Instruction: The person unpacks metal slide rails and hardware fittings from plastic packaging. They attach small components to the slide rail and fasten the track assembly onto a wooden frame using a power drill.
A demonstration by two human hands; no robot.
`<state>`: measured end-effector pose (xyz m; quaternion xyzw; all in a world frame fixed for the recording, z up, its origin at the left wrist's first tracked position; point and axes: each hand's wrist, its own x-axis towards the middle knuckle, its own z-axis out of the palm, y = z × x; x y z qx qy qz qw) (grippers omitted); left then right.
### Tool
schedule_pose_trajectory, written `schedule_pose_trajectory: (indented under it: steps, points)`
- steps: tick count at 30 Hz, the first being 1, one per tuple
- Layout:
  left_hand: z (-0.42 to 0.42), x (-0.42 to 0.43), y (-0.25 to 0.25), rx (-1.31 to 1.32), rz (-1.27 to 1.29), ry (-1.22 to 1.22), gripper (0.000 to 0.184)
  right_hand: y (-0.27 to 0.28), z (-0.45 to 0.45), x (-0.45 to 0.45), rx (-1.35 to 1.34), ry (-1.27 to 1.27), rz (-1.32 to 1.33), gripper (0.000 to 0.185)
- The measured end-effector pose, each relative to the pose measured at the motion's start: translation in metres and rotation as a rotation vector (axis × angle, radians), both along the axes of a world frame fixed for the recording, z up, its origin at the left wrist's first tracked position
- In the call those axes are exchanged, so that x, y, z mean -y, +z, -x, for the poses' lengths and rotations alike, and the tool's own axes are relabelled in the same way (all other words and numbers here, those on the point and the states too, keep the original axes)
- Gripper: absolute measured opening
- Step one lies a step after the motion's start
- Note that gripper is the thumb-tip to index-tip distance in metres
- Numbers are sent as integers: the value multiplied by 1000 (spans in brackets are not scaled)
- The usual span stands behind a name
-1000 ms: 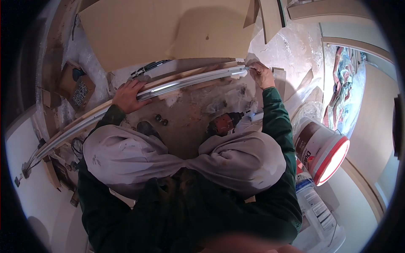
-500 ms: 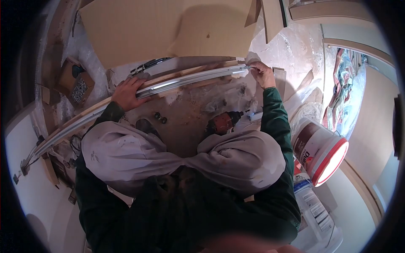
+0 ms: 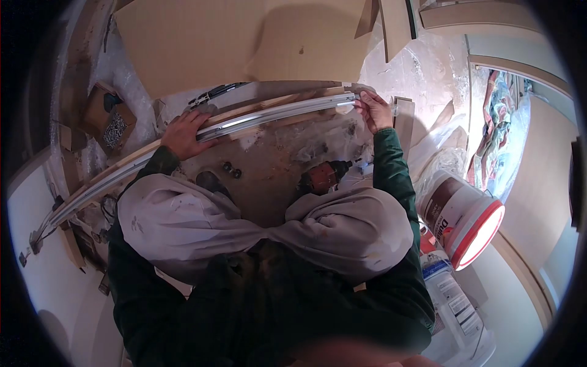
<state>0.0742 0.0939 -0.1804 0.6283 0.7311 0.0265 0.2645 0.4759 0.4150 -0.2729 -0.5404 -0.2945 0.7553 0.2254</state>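
Note:
A long white-silver metal rail [image 3: 278,114] lies along a wooden strip [image 3: 293,98] in front of my knees. It runs from the lower left up to the right. My left hand [image 3: 183,136] is closed over the rail and strip, thumb on the near side and fingers on the far side. At the rail's right end, my right hand [image 3: 374,112] has its fingers pinched together on the tip. Whether a small fitting sits between those fingers is too small to tell. Cables with a connector [image 3: 35,241] trail from the left end.
A red-and-black power drill [image 3: 324,177] lies by my right knee. Beyond the rail is a large cardboard sheet [image 3: 202,43]. A box of screws [image 3: 115,129] stands at left, a paint bucket [image 3: 449,211] and clear plastic container [image 3: 455,306] at right. Plastic wrap covers some floor.
My right hand has shifted slightly left and closer against the rail's end, its fingers now curled lower. My left hand and the rail have stayed almost in place.

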Motion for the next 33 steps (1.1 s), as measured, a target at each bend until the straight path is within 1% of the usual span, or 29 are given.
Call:
schedule_pose_trajectory:
  steps: [3, 7, 9, 12, 16, 19, 21, 22, 24, 25, 27, 30, 31, 33]
  points:
    - [0, -1, 0, -7, -8, -4, 66, -11, -9, -2, -48, 15, 58, 21]
    - [0, -1, -1, 18, 3, 9, 64, -2, 2, 12, -13, 64, 26, 20]
    - [0, 0, -3, 16, -8, 3, 64, -1, 2, 12, -8, 26, 88, 21]
    - [-1, -2, 1, -1, -35, -6, 64, -3, 7, 22, -9, 45, 20, 20]
    - [-1, -1, -1, -11, -60, -7, 64, -2, 11, 23, -18, 39, 7, 19]
    - [-1, 0, -1, -13, -48, 0, 64, -1, 11, 25, 54, 65, -41, 15]
    - [0, 1, -5, -12, -52, -3, 64, 1, 11, 25, 266, 161, -183, 19]
    - [0, 1, -4, -10, -55, -12, 64, 4, 12, 27, 268, 163, -180, 19]
    - [-2, 0, -2, -24, -57, -13, 64, 9, 16, 29, 303, 169, -270, 27]
    - [-3, -2, 0, -41, -62, -15, 64, 6, 13, 26, 305, 167, -272, 27]
    - [-2, -2, 1, -21, -42, -9, 64, -1, 6, 16, 304, 308, -260, 23]
    - [0, 0, -2, -10, -26, -4, 63, 7, 10, 17, 290, 325, -250, 22]
    - [-1, -1, -3, -18, -27, -3, 63, 10, 11, 18, 293, 319, -251, 22]
    - [-3, -2, -3, -14, -31, -13, 63, 16, 19, 19, 246, 212, -154, 24]
